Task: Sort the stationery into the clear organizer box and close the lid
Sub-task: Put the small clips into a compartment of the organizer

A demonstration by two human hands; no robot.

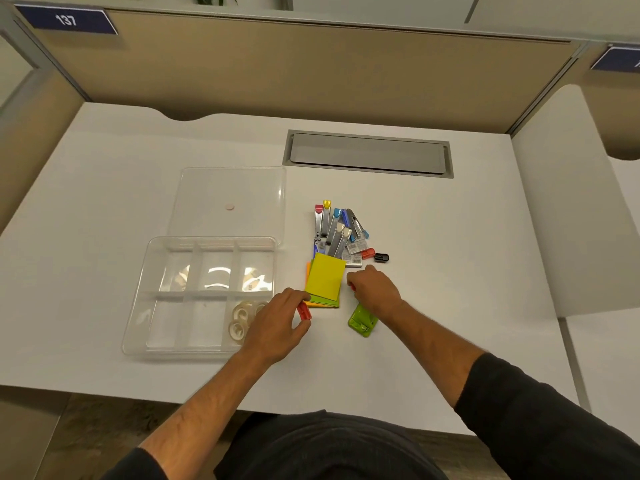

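Centrally on the white desk (450, 271), the left hand (277, 327) pinches a small red plastic clip (304, 310) beside the stack of yellow, green and orange sticky notes (325, 282). The right hand (375, 289) curls round something red, barely visible. Toward the desk's left edge sits the clear divided organizer box (204, 296), its transparent lid (232, 202) lying behind.

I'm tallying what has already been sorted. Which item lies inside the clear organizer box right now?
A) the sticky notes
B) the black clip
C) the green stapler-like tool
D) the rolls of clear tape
D: the rolls of clear tape sit in a near compartment of the clear organizer box; everything else lies on the desk.
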